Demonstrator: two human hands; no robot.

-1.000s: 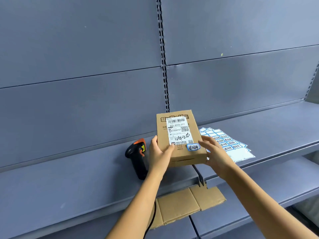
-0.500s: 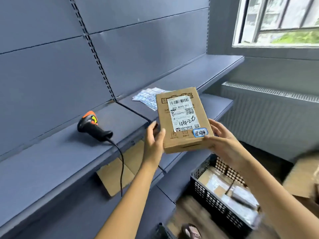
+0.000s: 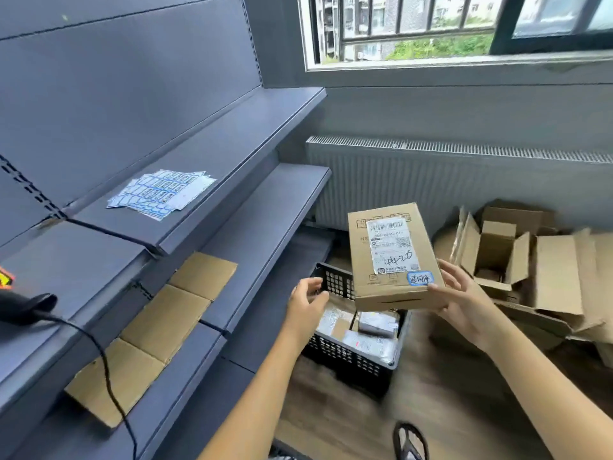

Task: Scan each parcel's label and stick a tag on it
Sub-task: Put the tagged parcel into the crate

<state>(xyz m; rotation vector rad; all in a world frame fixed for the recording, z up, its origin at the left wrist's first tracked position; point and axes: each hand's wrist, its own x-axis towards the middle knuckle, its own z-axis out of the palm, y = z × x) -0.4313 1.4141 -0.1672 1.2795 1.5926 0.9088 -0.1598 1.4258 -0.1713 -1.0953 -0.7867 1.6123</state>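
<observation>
A brown cardboard parcel [image 3: 391, 260] with a white shipping label and a blue-edged tag [image 3: 420, 278] stuck at its lower right corner is in the air above the black crate [image 3: 348, 363]. My right hand [image 3: 464, 300] holds it from the right and underneath, thumb by the tag. Just left of the box my left hand [image 3: 306, 302] is off it, fingers loosely curled around nothing. Sheets of blue tags [image 3: 162, 192] lie on the upper shelf. The orange-and-black scanner [image 3: 20, 300] rests at the far left, its cable hanging down.
The crate on the wooden floor holds several wrapped parcels [image 3: 368, 330]. Opened, empty cardboard boxes [image 3: 517, 263] pile up on the right by the radiator. Flat cardboard [image 3: 156, 330] lies on a lower grey shelf. A sandalled foot [image 3: 409, 441] shows at the bottom.
I have turned right, away from the shelf. The parcel has travelled from above the shelf to above the crate. My left hand has let go of it; the right still holds it.
</observation>
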